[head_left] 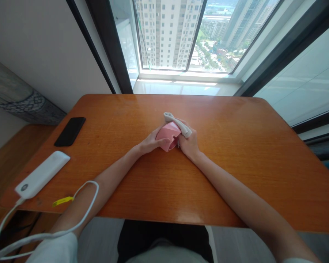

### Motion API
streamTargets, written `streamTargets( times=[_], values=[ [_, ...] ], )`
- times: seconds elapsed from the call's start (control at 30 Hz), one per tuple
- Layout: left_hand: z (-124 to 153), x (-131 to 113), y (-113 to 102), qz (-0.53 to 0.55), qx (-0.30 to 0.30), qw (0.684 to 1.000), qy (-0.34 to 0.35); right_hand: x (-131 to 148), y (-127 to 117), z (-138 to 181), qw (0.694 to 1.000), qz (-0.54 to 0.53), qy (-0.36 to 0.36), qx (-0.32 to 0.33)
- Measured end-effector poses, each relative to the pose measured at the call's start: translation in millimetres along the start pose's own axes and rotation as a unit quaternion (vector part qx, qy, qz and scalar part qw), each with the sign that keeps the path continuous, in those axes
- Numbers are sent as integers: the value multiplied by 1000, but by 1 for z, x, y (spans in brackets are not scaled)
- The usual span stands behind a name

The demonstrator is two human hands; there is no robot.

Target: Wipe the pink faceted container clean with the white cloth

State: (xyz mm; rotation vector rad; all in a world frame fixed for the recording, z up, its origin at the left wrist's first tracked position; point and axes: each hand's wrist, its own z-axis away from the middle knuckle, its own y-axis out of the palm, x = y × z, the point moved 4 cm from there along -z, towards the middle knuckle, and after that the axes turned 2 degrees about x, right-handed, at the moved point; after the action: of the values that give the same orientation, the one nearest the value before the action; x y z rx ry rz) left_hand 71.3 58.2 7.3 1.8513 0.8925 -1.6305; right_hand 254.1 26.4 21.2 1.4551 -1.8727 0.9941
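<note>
A pink faceted cup (168,135) lies tilted on its side near the middle of the orange wooden table (235,164). My left hand (149,143) grips the cup from the left, fingers wrapped around its wall. My right hand (188,144) is closed on a pale grey cloth (178,123) and presses it against the cup's upper right side. One end of the cloth sticks up past the cup's far edge.
A black phone (70,131) lies flat at the table's left. Nearer me, a white power bank (42,174) sits at the left edge, with a white cable (82,204) looping over my left forearm. A large window stands beyond the table's far edge.
</note>
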Motion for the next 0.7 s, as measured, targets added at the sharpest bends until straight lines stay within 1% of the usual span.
streamTargets(
  times=[0.1,0.23,0.33,0.43,0.53,0.63,0.7],
  values=[
    [1,-2,0,-15,9,1000,18,12,-3,6,993,72,-89,-8],
    [2,1,0,-30,10,999,21,32,-3,10,971,138,-197,9],
    [3,9,0,-38,14,999,3,43,1,14,948,175,-263,43],
    [2,17,0,-53,29,998,-12,48,9,19,926,197,-311,87],
    [1,18,1,-61,33,998,-8,48,11,22,923,187,-323,96],
    [1,14,0,-65,24,998,4,44,10,18,934,178,-289,110],
    [2,12,-1,-67,7,998,7,41,8,14,939,181,-273,106]
  ],
)
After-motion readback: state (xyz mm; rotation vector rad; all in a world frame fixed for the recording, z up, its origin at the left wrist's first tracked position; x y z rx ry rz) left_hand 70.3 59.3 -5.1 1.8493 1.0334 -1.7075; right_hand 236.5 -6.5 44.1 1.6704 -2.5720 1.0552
